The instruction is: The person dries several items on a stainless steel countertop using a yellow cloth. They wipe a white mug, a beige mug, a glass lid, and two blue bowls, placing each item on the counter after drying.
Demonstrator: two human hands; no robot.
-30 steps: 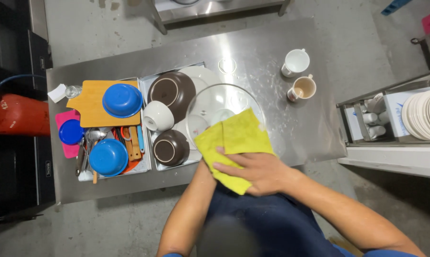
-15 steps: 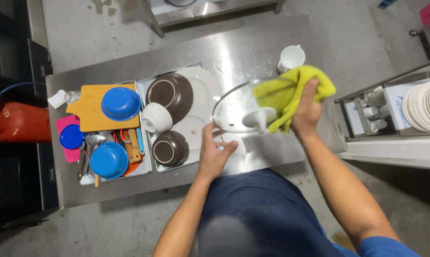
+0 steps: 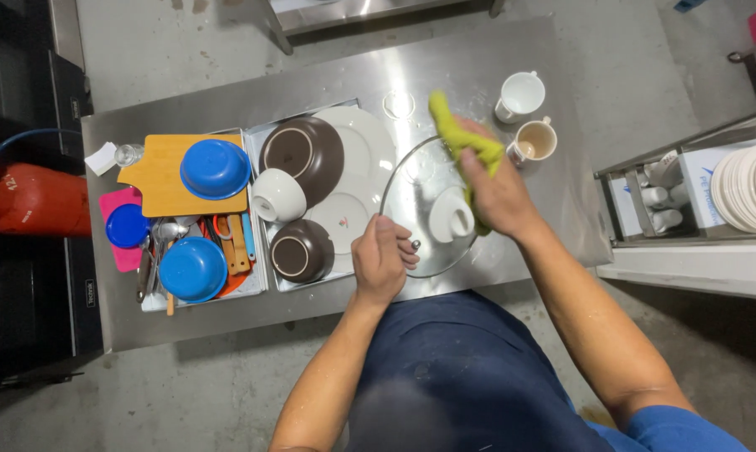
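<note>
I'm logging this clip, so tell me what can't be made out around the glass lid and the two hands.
Head view only:
- Glass lid: near rim hidden under the left hand.
- Yellow cloth: lower part covered by the right hand.
- Cutlery: half buried under blue bowls, too small to count.
- Stacked plates: cut off by the right edge.
</note>
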